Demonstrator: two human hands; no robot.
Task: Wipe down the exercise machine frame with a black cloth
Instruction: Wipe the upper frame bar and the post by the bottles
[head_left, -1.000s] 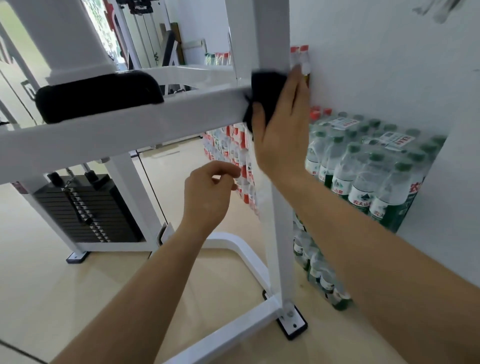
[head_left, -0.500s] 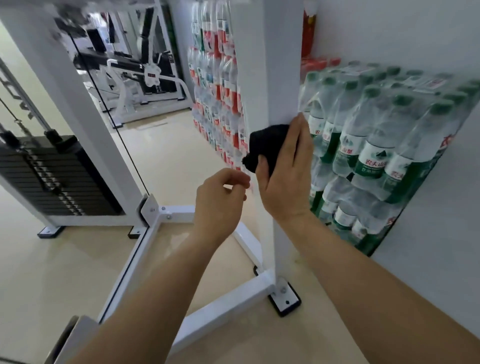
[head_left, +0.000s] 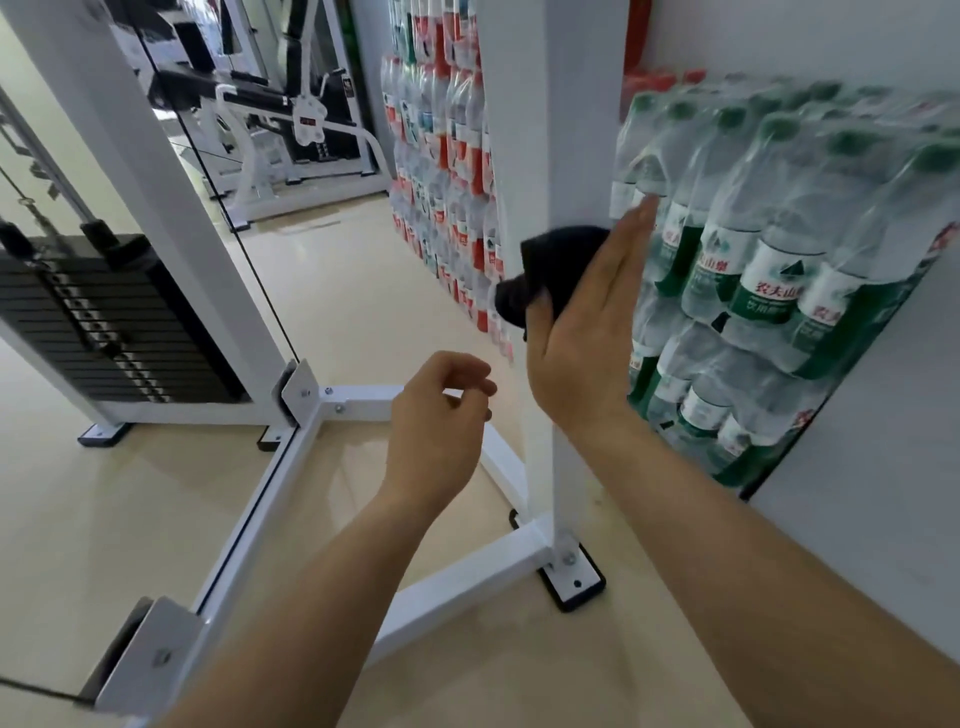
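The white upright post (head_left: 550, 130) of the exercise machine frame rises in the middle of the head view. A black cloth (head_left: 556, 270) lies bunched against the post about halfway up. My right hand (head_left: 587, 332) presses the cloth onto the post with straight fingers pointing up, the thumb at the cloth's lower edge. Left of the post hangs my left hand (head_left: 436, 415), loosely curled, holding nothing and touching nothing. The post's foot plate (head_left: 571, 577) stands on the floor below.
Shrink-wrapped packs of water bottles (head_left: 769, 270) are stacked against the wall (head_left: 883, 467) just right of the post. More bottles (head_left: 447, 156) stand behind it. White base bars (head_left: 457, 587) cross the floor. A black weight stack (head_left: 93, 322) is at left, another machine (head_left: 291, 130) behind.
My right hand has slid the cloth down the post from the crossbar joint to about mid-height. The view dropped with it. My left hand stayed loosely curled beside the post.
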